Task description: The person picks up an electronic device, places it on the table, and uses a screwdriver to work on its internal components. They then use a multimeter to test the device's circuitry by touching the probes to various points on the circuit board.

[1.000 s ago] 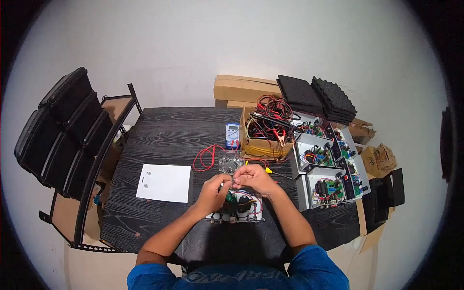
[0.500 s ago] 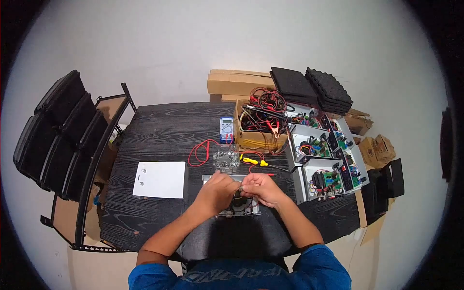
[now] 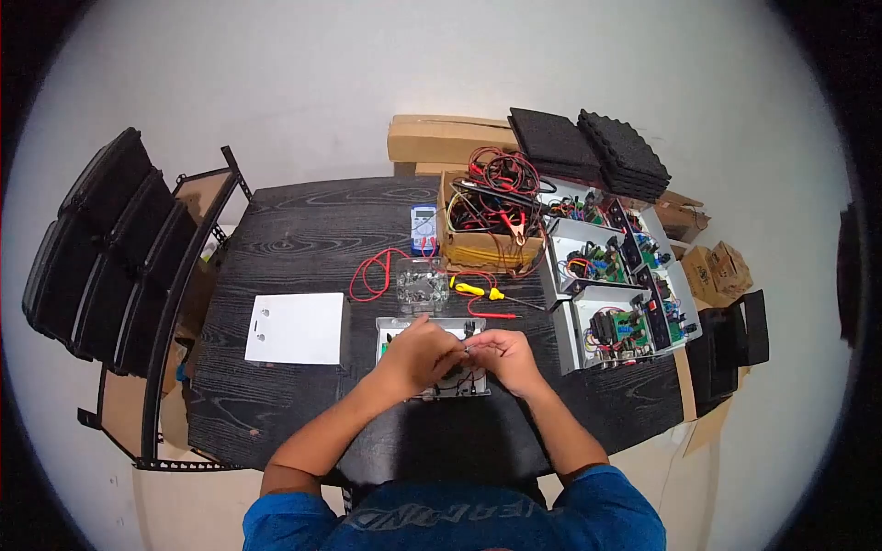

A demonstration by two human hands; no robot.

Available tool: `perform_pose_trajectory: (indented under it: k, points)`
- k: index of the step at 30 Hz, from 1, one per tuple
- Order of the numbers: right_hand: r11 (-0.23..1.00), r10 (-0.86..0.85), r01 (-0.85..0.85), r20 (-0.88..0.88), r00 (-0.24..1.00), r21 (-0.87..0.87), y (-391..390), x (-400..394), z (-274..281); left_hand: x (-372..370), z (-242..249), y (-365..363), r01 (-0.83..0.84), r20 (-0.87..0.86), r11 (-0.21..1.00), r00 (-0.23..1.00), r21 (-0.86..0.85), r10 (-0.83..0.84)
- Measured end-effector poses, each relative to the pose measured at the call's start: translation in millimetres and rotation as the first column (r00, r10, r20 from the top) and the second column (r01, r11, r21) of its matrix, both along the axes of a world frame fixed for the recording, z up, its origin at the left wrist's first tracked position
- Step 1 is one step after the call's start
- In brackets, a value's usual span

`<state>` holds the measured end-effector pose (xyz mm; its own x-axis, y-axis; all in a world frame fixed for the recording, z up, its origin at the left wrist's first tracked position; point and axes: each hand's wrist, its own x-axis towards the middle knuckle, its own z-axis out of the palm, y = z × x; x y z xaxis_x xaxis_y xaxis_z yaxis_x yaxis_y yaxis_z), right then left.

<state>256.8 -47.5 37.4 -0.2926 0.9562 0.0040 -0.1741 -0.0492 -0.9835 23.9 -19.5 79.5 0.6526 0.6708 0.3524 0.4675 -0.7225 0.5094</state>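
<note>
Over an open metal chassis on the dark wood-grain worktop, you bring both hands together at the fingertips. Your right grip is pinched closed on a small piece, too tiny to identify, above the chassis's right half. Your left grip curls beside it, fingers bent; whether it has hold of anything, one cannot tell. Just beyond the chassis sits a clear container of small parts, with a yellow-handled screwdriver to its right and a blue-edged multimeter behind. A white panel lies to your left; open white housings with circuit boards stand to your right.
</note>
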Motion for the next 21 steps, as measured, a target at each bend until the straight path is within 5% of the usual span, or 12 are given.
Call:
perform_pose_trajectory:
  k: [6,12,16,21]
  points:
    - [1.0,-0.012,0.012,0.014,1.0,0.002,-4,-3,1,-2,-10,3,0.021,0.333,1.0,0.943,0.001,-0.021]
    - [0.999,-0.033,0.032,0.036,0.999,0.038,-7,-2,-2,-1,-16,4,0.015,0.283,0.958,0.954,0.286,-0.1]
    - [0.997,-0.012,0.0,0.165,0.986,0.076,-7,-2,-2,-1,-14,2,0.021,0.275,0.945,0.954,0.327,-0.117]
    - [1.0,0.007,-0.007,0.089,0.996,-0.004,-10,-8,0,3,-28,4,0.006,0.244,0.911,0.963,0.411,-0.117]
